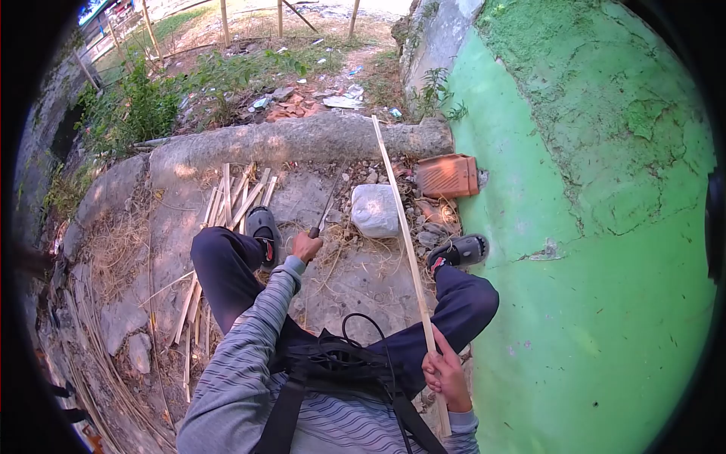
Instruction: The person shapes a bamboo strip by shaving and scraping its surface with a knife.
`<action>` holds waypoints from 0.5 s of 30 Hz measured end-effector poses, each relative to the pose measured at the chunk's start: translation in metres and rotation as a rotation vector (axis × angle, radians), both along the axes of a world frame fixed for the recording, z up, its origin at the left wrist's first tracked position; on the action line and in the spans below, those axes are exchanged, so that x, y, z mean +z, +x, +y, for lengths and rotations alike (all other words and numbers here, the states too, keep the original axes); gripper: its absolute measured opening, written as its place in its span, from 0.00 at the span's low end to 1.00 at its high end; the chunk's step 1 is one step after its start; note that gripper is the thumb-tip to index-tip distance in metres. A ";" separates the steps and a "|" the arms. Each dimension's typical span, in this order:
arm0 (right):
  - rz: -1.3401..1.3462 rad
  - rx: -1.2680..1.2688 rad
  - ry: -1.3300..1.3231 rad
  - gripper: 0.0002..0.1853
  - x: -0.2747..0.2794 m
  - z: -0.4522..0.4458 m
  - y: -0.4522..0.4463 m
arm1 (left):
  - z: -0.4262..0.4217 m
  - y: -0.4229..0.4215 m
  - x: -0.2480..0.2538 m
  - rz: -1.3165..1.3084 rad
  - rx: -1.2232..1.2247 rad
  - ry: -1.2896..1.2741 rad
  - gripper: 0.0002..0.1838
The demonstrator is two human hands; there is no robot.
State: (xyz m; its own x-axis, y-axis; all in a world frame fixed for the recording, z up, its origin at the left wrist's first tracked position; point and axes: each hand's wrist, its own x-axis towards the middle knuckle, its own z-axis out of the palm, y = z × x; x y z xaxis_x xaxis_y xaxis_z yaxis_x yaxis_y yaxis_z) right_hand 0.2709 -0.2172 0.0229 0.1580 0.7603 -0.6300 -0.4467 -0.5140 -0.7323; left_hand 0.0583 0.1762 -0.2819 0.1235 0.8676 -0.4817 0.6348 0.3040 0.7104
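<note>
My left hand (306, 247) is closed round the dark handle of a long knife (327, 206). Its thin blade points up and away, left of a pale stone block (375, 211) on the ground. A long, pale bamboo strip (405, 227) is gripped near its lower end by my right hand (447, 374), by my right thigh. From there the strip slants upward past the block's right side, its far tip overlapping the low concrete kerb in view. Between my left shoe and the kerb lie several split strips (227, 198), with more strips (187, 310) beside my left leg.
A green wall (575, 303) stands close on my right. Orange bricks (448, 175) and rubble sit at its foot. The rounded kerb (287, 140) crosses ahead, with weeds and litter behind it. Dry fibres (113, 265) and long thin strips (98, 378) lie on the left.
</note>
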 end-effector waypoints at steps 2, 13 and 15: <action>-0.202 -0.023 0.016 0.27 -0.022 0.001 0.002 | -0.005 0.005 0.003 -0.140 0.053 -0.022 0.13; -0.199 -0.134 0.092 0.26 -0.071 0.036 0.012 | -0.027 0.024 0.075 -0.276 -0.305 0.437 0.15; -0.233 -0.102 0.100 0.26 -0.075 0.041 0.012 | -0.032 0.027 0.087 -0.187 -0.461 0.524 0.13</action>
